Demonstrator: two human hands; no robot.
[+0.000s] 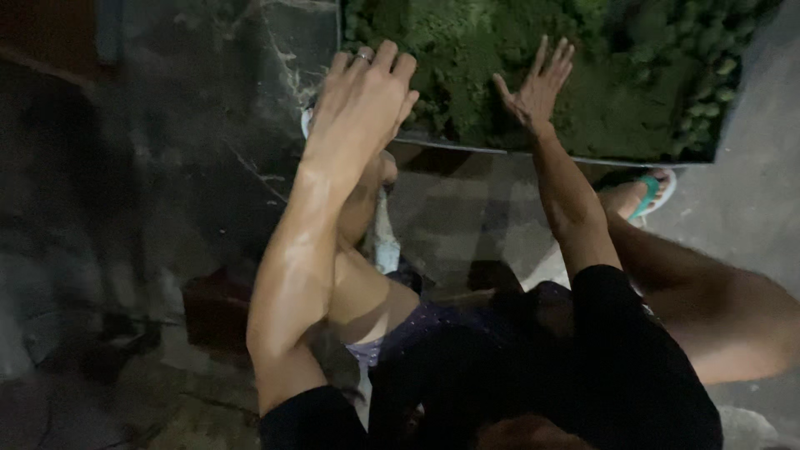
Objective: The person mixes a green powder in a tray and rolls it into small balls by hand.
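the moss panel is deep green, mottled with lighter green tufts. the sandal is teal and white. the shirt sleeve is black. the shorts are purple with small pale dots.

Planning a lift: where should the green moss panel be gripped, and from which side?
Grip the moss panel by its thin near edge, coming from the person's side. That edge is bare and straight, and both hands sit there already: left hand at the corner, right hand flat on the moss. The far sides are out of view.
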